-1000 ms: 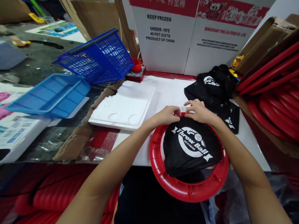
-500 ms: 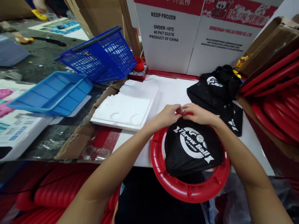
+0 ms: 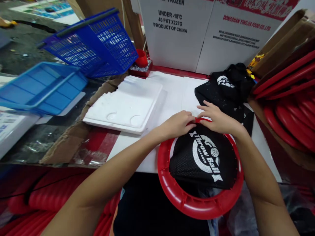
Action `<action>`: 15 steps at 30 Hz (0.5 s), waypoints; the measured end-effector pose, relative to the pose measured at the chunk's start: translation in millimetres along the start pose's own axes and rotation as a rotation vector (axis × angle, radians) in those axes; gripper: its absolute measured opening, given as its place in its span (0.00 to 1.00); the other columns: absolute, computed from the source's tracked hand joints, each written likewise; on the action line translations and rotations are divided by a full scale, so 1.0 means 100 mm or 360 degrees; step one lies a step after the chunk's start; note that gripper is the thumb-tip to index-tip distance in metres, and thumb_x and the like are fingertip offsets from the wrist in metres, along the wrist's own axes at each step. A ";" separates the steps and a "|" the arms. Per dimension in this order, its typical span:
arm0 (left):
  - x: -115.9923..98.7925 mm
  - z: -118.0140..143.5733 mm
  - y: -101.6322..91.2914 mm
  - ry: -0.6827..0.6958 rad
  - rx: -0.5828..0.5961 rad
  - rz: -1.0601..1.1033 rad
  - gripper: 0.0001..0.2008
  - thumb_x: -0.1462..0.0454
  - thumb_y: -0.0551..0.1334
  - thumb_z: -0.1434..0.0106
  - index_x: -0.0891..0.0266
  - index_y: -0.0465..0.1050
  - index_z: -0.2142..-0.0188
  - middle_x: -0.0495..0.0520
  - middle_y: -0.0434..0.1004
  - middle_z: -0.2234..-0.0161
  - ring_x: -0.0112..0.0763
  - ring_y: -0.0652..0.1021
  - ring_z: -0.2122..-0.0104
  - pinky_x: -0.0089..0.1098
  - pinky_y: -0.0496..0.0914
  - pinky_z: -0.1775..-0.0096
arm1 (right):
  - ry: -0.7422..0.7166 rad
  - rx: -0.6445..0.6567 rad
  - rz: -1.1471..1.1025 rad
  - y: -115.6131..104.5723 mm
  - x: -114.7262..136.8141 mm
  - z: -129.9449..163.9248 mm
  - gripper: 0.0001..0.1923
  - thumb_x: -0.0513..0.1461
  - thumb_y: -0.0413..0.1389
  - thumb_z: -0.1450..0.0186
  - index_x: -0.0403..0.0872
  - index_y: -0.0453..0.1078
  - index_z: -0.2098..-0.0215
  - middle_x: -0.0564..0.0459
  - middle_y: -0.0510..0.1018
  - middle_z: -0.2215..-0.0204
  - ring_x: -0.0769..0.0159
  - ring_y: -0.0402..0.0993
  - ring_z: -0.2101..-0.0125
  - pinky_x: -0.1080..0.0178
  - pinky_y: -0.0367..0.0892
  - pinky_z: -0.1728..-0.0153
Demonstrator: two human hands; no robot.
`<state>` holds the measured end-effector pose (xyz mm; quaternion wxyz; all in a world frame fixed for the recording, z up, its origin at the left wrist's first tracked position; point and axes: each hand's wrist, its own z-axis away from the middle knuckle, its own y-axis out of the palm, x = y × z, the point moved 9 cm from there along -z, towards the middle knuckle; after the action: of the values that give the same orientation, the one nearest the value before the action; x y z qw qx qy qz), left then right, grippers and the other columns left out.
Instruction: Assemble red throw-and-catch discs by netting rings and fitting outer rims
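Observation:
A red plastic ring with small pegs along its inner edge is tilted at the table's front edge, close to my body. Inside it lies a black mesh net printed "Throw Ball" in white. My left hand is closed at the ring's far rim, pinching there with its fingertips hidden. Right beside it, the thumb and index finger of my right hand close around the rim and the net's edge, while its other fingers are raised and spread. Beyond my right hand lie more black mesh nets in a loose pile.
A white foam slab lies left of the ring. Farther left are a light-blue tray and a tilted blue basket. A small red cup stands behind. Stacked red rings fill the right; a printed carton closes the back.
The net has turned so that its print slants more steeply. My right hand's outer fingers have lifted and spread. The view has shifted, with the tray and basket farther left.

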<state>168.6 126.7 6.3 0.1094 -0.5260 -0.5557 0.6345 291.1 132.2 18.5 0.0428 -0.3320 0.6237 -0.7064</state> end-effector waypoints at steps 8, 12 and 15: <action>0.20 0.01 -0.07 -0.0306 -0.0061 0.0468 0.06 0.66 0.61 0.32 0.62 0.75 0.66 0.53 0.79 0.66 0.33 0.76 0.67 0.36 0.68 0.61 | -0.0099 -0.0152 -0.0295 0.15 -0.03 -0.04 0.10 0.42 0.56 0.26 0.51 0.79 0.61 0.48 0.81 0.42 0.44 0.61 0.28 0.33 0.53 0.28; 0.24 0.03 -0.07 -0.0420 -0.0033 0.0447 0.06 0.67 0.62 0.39 0.61 0.71 0.73 0.50 0.74 0.73 0.29 0.71 0.72 0.34 0.64 0.67 | -0.0157 -0.0250 -0.0459 0.16 0.00 -0.05 0.10 0.43 0.57 0.27 0.51 0.80 0.59 0.48 0.85 0.52 0.51 0.78 0.44 0.45 0.68 0.38; 0.22 0.01 -0.06 -0.0409 -0.0089 0.0413 0.07 0.68 0.64 0.44 0.60 0.68 0.76 0.48 0.71 0.76 0.28 0.69 0.74 0.34 0.62 0.69 | -0.0138 -0.0270 -0.0471 0.17 0.03 -0.09 0.10 0.42 0.57 0.27 0.51 0.82 0.58 0.49 0.85 0.56 0.55 0.80 0.54 0.51 0.72 0.46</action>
<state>155.7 144.0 -0.5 -0.0600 -0.5106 -0.5100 0.6896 278.4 134.5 3.9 -0.0630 -0.4528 0.6229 -0.6348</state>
